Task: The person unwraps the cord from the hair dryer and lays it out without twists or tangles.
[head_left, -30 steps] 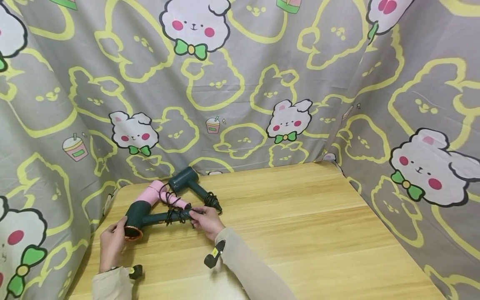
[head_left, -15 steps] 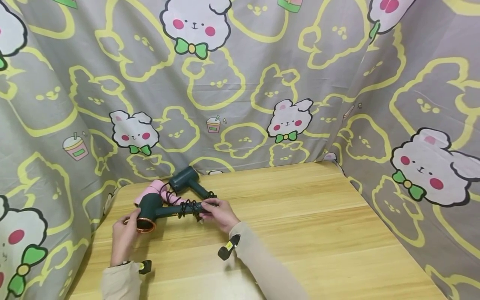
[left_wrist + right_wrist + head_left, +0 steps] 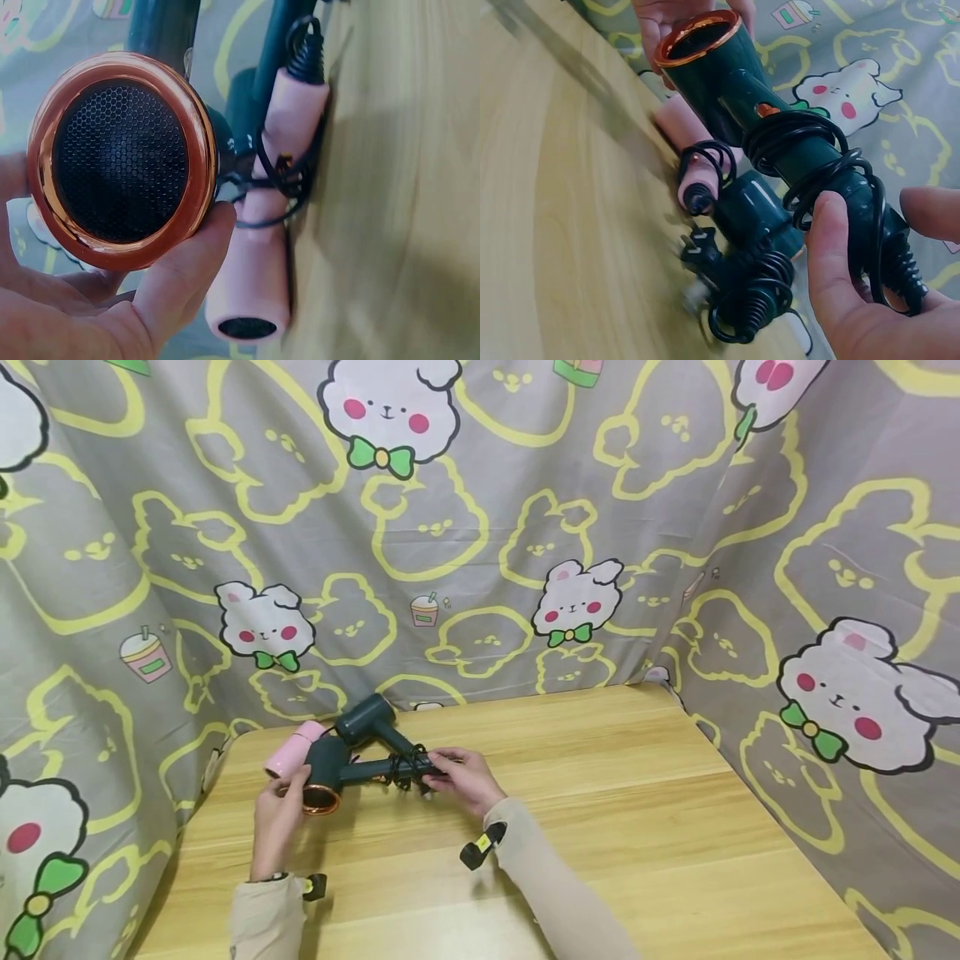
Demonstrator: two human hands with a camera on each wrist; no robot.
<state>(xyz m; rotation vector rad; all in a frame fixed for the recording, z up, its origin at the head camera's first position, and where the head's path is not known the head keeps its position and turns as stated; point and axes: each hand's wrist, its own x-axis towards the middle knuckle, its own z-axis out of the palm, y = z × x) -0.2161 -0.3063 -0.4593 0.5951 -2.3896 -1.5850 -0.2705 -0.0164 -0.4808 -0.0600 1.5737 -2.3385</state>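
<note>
Both hands hold one dark green hair dryer (image 3: 327, 762) above the table, its black cord wound round the handle. My left hand (image 3: 279, 814) grips the barrel near its copper-ringed end; in the left wrist view the thumb and fingers lie round that copper ring (image 3: 201, 187) and the mesh faces the camera. My right hand (image 3: 467, 779) holds the end of the handle, with the thumb beside the cord (image 3: 802, 131). Behind it a pink hair dryer (image 3: 295, 748) lies on the table, partly hidden. A second dark green hair dryer (image 3: 363, 718) lies further back, its cord bundled at the handle.
The wooden table (image 3: 600, 793) stretches away to the right of the hair dryers. Patterned grey cloth (image 3: 465, 527) hangs along the back and both sides. A two-pin plug (image 3: 697, 244) sticks out beside the bundled cord in the right wrist view.
Both hands have carried the held dark green hair dryer to the right, off the pink one, whose barrel now shows more. The two other hair dryers have stayed where they were.
</note>
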